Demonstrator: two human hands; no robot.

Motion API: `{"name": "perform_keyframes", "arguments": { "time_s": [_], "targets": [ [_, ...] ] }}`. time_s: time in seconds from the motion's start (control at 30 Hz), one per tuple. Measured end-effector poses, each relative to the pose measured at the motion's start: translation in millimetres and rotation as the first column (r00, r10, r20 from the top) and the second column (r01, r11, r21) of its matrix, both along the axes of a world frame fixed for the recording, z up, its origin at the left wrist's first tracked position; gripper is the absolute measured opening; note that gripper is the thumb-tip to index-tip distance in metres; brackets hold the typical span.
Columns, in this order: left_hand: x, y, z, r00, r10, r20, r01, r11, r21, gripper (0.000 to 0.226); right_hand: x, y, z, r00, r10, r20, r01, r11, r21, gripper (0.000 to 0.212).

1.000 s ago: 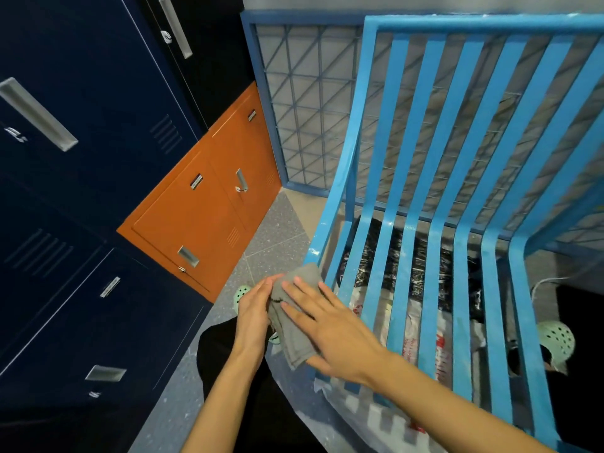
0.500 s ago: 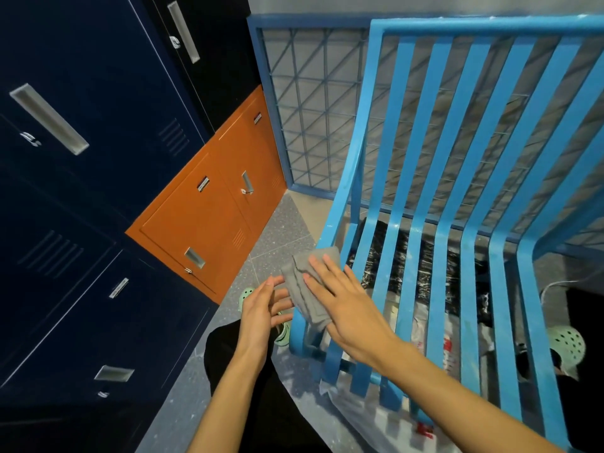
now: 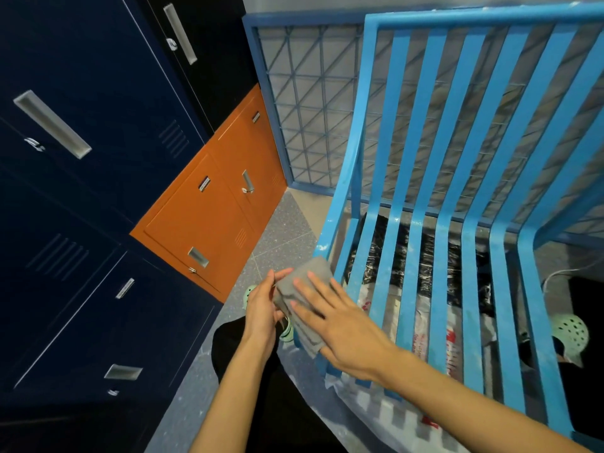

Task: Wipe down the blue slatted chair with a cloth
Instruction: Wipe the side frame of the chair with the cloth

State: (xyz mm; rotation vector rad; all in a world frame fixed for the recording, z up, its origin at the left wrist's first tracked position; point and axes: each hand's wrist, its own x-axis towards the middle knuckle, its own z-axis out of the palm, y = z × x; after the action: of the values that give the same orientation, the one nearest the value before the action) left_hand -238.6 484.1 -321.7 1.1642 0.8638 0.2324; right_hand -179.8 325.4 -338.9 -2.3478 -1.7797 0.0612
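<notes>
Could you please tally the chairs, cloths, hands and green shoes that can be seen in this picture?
Chair: 1
Cloth: 1
Hands: 2, the left hand and the right hand
Green shoes: 2, one behind the left hand, one at far right
Total: 6

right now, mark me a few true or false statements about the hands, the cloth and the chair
1. The right hand lies flat on the grey cloth. True.
2. The grey cloth is draped over the chair's top rail. False: it lies on the seat of the blue slatted chair, at the outer slat toward the navy lockers.
3. The left hand is clear of the cloth. False: it holds the cloth's edge.
4. An orange cabinet stands next to the navy lockers. True.
</notes>
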Motion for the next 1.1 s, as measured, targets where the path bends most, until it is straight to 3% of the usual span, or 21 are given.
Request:
{"name": "perform_keyframes", "arguments": {
  "time_s": [0.13,0.27,0.4,0.47,0.6,0.67,0.87,1.0,1.1],
  "targets": [
    [-3.0,-0.4,-5.0,1.000,0.013,-0.008,-0.014,0.991,-0.133,0.036,3.1,-3.0,-2.2,0.999,0.043,0.000,-0.043,0.999,-0.010,0.072],
    [-5.1,-1.7,-8.0,0.999,-0.018,-0.039,0.013,0.993,-0.114,0.036,19.1,1.3,9.5,0.973,-0.139,-0.185,0.147,0.989,0.030,0.069],
    [-2.6,3.2,-7.7,0.999,-0.010,-0.038,0.006,0.994,-0.110,0.035,1.5,2.8,0.8,0.999,0.027,-0.023,-0.028,0.999,-0.017,0.071],
    [-0.4,4.9,-6.6,0.999,-0.028,-0.018,0.027,0.996,-0.088,0.036,6.4,-0.4,1.5,0.998,0.062,-0.015,-0.062,0.998,-0.022,0.067],
    [4.3,5.8,-8.7,0.998,-0.068,0.018,0.068,0.998,-0.007,0.033,29.4,4.9,11.3,0.973,-0.133,-0.186,0.144,0.989,0.045,0.068],
    [7.2,6.1,-8.8,0.998,-0.058,0.018,0.058,0.998,0.003,0.032,29.4,7.9,11.2,0.976,-0.145,-0.163,0.153,0.988,0.036,0.068],
    [13.5,6.8,-6.1,1.000,-0.023,-0.012,0.023,1.000,-0.008,0.037,16.1,-4.7,7.8,0.982,0.172,0.077,-0.167,0.984,-0.062,0.066],
    [13.9,6.1,-8.8,1.000,-0.029,0.002,0.029,0.999,-0.013,0.027,45.4,6.0,16.4,0.996,0.007,-0.086,-0.009,1.000,-0.021,0.066],
    [12.3,5.6,-7.7,1.000,-0.020,-0.006,0.020,1.000,-0.021,0.027,36.9,6.4,12.4,0.999,0.007,-0.045,-0.008,1.000,-0.024,0.065]
  ]
}}
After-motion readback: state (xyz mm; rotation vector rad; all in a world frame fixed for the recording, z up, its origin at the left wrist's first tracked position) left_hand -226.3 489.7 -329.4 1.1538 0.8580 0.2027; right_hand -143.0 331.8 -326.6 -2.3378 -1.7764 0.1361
